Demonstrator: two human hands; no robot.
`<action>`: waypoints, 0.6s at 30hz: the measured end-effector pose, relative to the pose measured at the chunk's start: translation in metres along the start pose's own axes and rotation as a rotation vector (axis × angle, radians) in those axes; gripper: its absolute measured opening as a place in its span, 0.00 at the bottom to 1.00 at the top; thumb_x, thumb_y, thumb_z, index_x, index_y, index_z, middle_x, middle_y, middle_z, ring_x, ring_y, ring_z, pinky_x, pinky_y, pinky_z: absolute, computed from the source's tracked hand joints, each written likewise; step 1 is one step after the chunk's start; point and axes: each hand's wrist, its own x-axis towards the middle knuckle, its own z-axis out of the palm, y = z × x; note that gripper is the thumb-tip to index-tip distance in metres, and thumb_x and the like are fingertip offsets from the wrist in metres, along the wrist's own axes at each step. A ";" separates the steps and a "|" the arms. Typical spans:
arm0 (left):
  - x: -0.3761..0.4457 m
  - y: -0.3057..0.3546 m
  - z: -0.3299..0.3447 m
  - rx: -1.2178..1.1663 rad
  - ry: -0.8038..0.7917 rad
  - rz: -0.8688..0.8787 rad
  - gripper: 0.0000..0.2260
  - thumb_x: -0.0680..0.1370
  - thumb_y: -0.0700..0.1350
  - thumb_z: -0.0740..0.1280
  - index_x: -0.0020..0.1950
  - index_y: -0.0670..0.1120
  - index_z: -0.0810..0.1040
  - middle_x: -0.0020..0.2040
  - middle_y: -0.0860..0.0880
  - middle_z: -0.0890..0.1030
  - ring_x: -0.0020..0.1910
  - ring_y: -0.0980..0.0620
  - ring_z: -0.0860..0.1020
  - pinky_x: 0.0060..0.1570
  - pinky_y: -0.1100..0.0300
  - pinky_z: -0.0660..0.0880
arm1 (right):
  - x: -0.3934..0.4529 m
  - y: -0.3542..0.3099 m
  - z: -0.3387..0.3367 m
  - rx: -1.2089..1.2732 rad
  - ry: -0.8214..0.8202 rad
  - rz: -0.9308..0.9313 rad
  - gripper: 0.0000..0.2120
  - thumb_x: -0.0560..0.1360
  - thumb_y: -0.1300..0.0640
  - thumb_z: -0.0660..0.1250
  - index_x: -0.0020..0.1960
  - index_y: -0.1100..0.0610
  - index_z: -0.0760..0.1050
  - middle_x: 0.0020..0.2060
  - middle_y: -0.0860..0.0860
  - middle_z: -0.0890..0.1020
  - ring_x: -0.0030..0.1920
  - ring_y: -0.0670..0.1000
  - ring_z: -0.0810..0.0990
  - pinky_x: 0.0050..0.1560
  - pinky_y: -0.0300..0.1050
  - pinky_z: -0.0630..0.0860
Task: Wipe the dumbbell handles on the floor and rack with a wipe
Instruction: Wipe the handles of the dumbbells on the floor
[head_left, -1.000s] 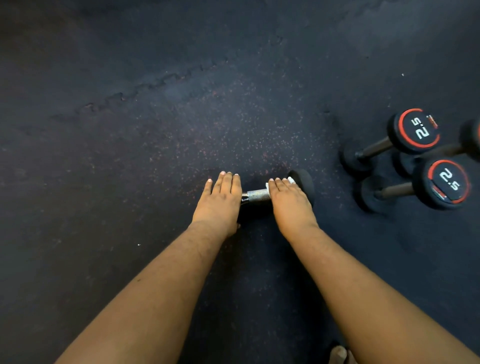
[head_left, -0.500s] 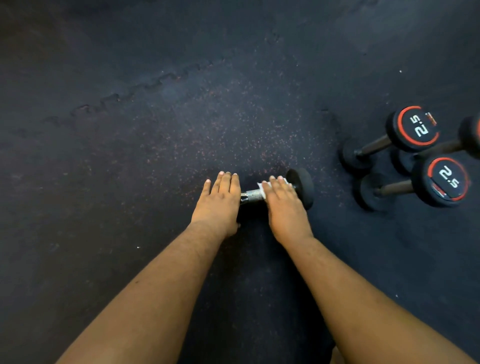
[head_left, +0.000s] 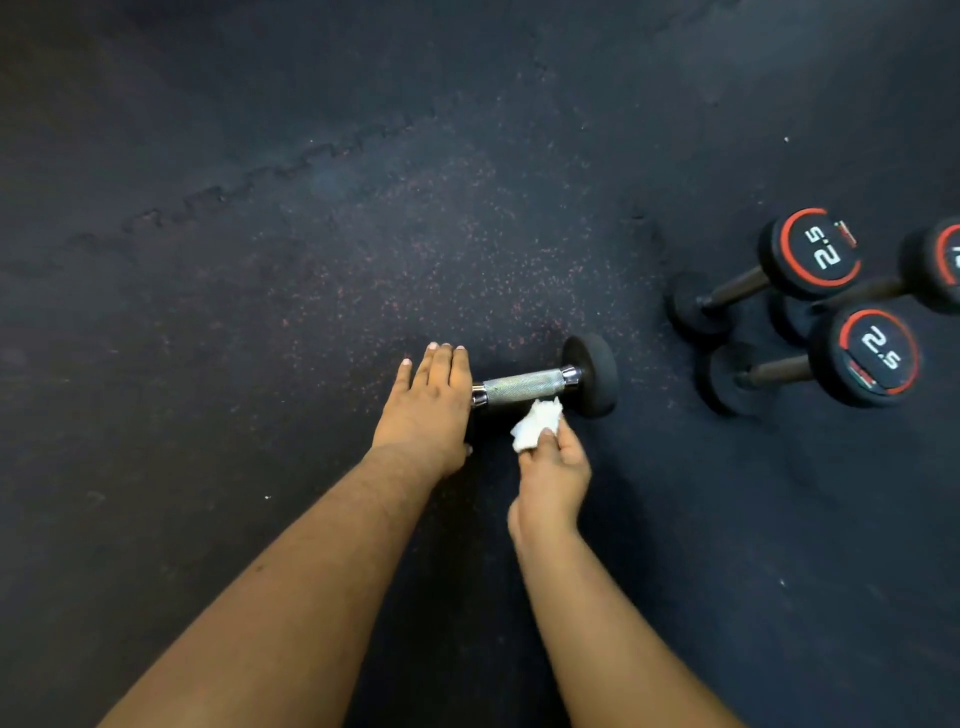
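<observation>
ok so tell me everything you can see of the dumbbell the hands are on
The dumbbell lies on its side on the dark speckled floor. Its handle is knurled, silvery metal with shiny collars at both ends. The right head is a black, matte, rubber-looking disc; the left head is hidden under the left hand, which rests flat on it. The right hand pinches a crumpled white wipe just in front of the handle; contact cannot be told.

Wipe (head_left: 536, 425) just before dumbbell (head_left: 524, 385), perhaps touching.
</observation>
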 end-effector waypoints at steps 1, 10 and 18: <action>-0.001 0.001 0.001 0.002 0.003 0.001 0.53 0.74 0.56 0.75 0.82 0.40 0.39 0.83 0.41 0.46 0.82 0.44 0.44 0.80 0.43 0.47 | -0.002 0.001 0.011 0.179 0.001 0.150 0.16 0.84 0.66 0.57 0.69 0.60 0.75 0.63 0.59 0.81 0.64 0.56 0.80 0.61 0.46 0.77; -0.002 0.003 0.005 0.014 0.020 -0.009 0.51 0.76 0.55 0.72 0.81 0.40 0.38 0.83 0.41 0.46 0.82 0.44 0.43 0.80 0.43 0.47 | 0.026 -0.025 0.034 0.469 0.082 0.359 0.13 0.85 0.64 0.55 0.67 0.60 0.72 0.59 0.62 0.81 0.68 0.61 0.75 0.69 0.56 0.71; -0.003 0.003 0.006 0.032 0.028 -0.013 0.50 0.76 0.53 0.72 0.82 0.40 0.39 0.83 0.41 0.46 0.82 0.44 0.44 0.80 0.42 0.46 | 0.038 -0.030 0.042 0.657 -0.009 0.339 0.11 0.83 0.56 0.63 0.62 0.60 0.77 0.53 0.55 0.83 0.52 0.51 0.81 0.58 0.46 0.76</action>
